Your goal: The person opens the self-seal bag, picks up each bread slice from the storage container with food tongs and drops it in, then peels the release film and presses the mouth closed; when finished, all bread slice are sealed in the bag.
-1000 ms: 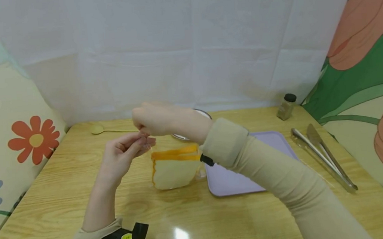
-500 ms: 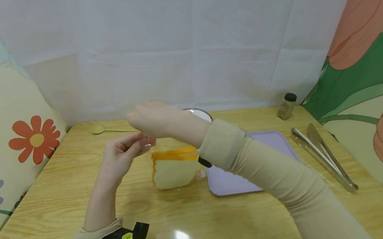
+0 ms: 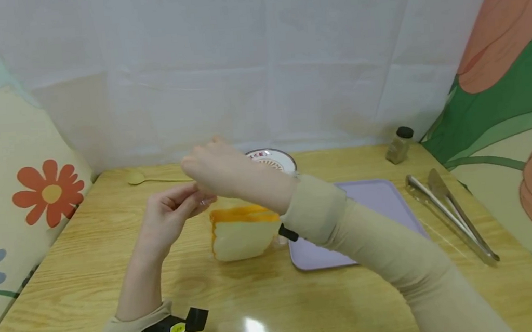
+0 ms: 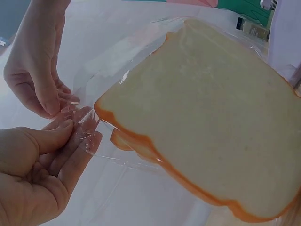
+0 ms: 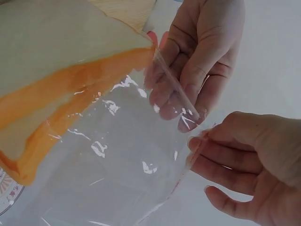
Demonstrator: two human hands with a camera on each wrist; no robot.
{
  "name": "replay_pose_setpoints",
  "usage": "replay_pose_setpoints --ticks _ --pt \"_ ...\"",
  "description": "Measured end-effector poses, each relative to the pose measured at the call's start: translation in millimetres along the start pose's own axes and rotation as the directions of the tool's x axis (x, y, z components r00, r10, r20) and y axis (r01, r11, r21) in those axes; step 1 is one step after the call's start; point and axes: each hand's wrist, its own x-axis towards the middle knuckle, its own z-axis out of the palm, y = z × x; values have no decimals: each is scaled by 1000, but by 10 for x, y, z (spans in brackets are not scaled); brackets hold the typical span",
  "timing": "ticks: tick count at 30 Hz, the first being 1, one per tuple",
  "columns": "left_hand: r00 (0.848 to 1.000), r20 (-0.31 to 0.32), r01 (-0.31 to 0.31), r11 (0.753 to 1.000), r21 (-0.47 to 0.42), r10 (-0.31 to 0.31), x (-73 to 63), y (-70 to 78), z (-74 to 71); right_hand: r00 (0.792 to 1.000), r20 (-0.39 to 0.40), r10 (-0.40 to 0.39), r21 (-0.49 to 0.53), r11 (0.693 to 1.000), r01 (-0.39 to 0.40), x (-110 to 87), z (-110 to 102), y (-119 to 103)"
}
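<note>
A clear plastic bag [image 5: 122, 160] holds slices of bread [image 3: 243, 238] with orange crusts, standing upright near the table's middle. My left hand [image 3: 164, 218] pinches the bag's corner between thumb and fingers, as the left wrist view shows. Just above and beyond it, my right hand [image 3: 219, 169] pinches the bag's edge, along which a thin reddish line runs in the right wrist view. Both hands' fingertips are close together there. In the head view the right hand hides its own fingertips and part of the bag's edge.
Behind the right forearm lie a lilac tray [image 3: 317, 253] and a patterned plate [image 3: 284, 159]. A yellow spoon [image 3: 136, 178] lies at the back left. To the right are metal tongs [image 3: 453, 219] and a jar with a black lid [image 3: 399, 146].
My right hand has shifted slightly left, then a little back to the right, and more of the plate shows behind it. The left hand and the bread stay almost where they were.
</note>
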Motion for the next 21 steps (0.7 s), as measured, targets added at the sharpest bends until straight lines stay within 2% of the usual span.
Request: replay_pose_setpoints --ticks 4,10,16,18,21 --pt "1000 -7 19 1000 16 -19 -1 25 0 1000 -24 19 25 1000 -18 -35 17 18" --pt "998 -20 63 997 38 -62 -10 35 4 992 -116 45 92 995 -34 -54 116 54" --pt "998 -25 59 998 38 -58 -7 17 7 984 -166 65 127 991 -44 -65 173 81" --pt "998 -21 54 998 10 -54 -4 8 3 975 -201 91 173 983 -56 -87 195 134" --pt "998 -22 55 998 -28 -55 -7 4 -17 941 -290 173 297 951 -84 -125 222 277"
